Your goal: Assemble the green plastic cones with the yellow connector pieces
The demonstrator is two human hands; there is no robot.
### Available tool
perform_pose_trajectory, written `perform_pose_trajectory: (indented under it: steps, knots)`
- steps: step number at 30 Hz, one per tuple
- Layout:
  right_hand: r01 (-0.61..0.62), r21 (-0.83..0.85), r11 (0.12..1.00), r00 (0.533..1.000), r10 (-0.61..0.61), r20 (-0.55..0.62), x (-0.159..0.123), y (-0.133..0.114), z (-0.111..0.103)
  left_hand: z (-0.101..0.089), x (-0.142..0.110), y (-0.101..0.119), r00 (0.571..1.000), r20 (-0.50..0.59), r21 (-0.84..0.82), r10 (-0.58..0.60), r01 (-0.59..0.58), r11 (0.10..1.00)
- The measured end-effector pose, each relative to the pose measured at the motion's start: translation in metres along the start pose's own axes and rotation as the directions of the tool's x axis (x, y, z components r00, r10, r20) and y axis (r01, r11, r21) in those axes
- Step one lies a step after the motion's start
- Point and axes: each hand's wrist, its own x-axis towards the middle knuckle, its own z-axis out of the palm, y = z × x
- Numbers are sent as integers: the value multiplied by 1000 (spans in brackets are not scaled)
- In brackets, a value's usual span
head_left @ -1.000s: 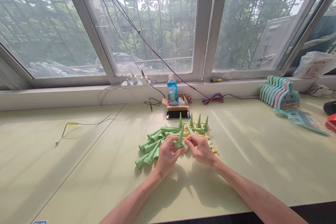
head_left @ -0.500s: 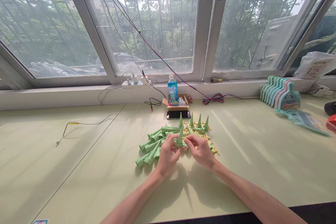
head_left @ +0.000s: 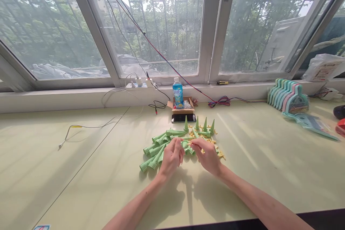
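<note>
My left hand (head_left: 172, 156) is closed, its fingertips at the edge of a green plastic cone (head_left: 184, 144). The cone is turned so that a round end faces me, and its point is not visible. Beside it, my right hand (head_left: 207, 155) pinches a small yellow piece (head_left: 189, 144) close to the cone. Several green cones (head_left: 154, 150) lie in a pile left of and behind my hands. Small yellow pieces (head_left: 221, 155) are scattered to the right, partly hidden by my right hand. Behind them, several green cones (head_left: 205, 125) stand upright in a row.
A phone (head_left: 183, 118) lies before a small cardboard box (head_left: 183, 111) with a blue bottle (head_left: 178, 94). Coiled cables (head_left: 223, 101) and a white cable (head_left: 94, 127) lie on the table (head_left: 269, 172). Pastel paddle-shaped items (head_left: 288, 95) stand at right, under the windows.
The cone between my hands has turned from pointing up to showing its round end. My left fingers have shifted around it. The pile and the standing cones look unmoved.
</note>
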Motion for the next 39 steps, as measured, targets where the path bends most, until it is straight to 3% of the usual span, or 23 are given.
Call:
perform_pose_trajectory:
  steps: [12, 23, 39]
  knots:
    - [52, 34, 998, 998, -53, 23, 0, 3, -1, -2, 2, 7, 993, 116, -117, -30, 44, 992]
    - [-40, 37, 998, 998, 39, 44, 0, 6, -1, -1, 0, 5, 992, 127, -37, -20, 25, 999]
    - [-139, 20, 990, 988, 137, 70, 1, 3, 0, -2, -3, 0, 990, 93, 100, 105, -115, 988]
